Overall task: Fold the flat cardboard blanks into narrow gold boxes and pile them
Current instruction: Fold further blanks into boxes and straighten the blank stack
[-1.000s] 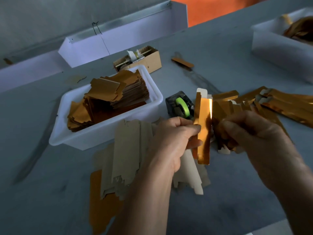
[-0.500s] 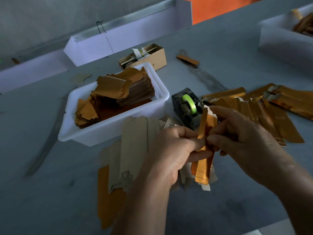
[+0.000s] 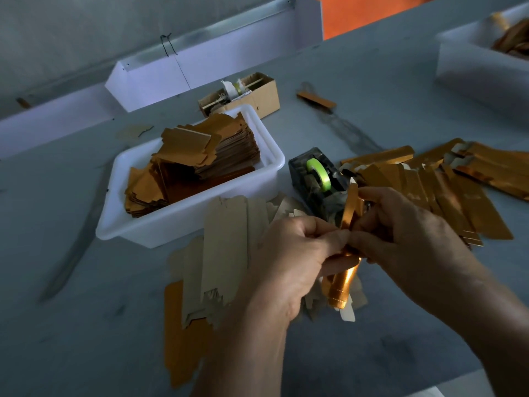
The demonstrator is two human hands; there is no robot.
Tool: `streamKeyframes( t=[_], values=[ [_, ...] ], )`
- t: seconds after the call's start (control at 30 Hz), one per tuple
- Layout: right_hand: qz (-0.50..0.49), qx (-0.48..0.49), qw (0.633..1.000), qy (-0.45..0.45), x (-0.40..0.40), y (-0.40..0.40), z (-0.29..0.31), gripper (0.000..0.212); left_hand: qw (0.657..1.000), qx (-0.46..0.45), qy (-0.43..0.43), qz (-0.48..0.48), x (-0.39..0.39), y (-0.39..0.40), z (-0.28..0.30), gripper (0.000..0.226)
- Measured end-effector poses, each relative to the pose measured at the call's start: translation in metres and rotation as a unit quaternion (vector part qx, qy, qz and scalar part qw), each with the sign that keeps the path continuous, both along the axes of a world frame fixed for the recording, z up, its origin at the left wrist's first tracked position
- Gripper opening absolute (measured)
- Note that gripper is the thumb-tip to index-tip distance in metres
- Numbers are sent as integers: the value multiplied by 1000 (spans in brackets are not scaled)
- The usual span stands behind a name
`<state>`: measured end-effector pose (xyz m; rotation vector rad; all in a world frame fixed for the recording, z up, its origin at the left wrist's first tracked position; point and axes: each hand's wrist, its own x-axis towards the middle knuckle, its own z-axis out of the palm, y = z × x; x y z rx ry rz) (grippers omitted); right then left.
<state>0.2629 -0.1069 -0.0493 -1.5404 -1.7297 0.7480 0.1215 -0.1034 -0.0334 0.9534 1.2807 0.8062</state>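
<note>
Your grey counter [image 3: 372, 90] is dim and cluttered: a white tub [image 3: 183, 222] of gold blanks [image 3: 200, 156], a tape dispenser [image 3: 317, 179], finished boxes [image 3: 446, 181] piled right. Your left hand [image 3: 289, 259] and right hand [image 3: 406, 239] both pinch one half-folded box [image 3: 343, 279] mid-length, above the loose blanks [image 3: 226, 253], each grip closed on it. It looks light, thin and springy, with slick foil outside and matte card inside; hold near the creases, since it probably dents easily.
</note>
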Motion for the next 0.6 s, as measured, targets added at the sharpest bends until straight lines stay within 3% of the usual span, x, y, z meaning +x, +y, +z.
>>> streamKeyframes(
  t=[0.3, 0.5, 0.6],
  values=[
    [-32, 3, 999, -35, -8, -4, 1, 53, 997, 50, 56, 31, 3, -4, -8, 18],
    [-98, 24, 985, -137, -15, -8, 14, 44, 986, 126, 106, 33, 8, -10, -10, 24],
    [-123, 24, 971, -204, -13, -4, 16, 55, 979, 148, 128, 49, 3, -9, -7, 18]
  ],
)
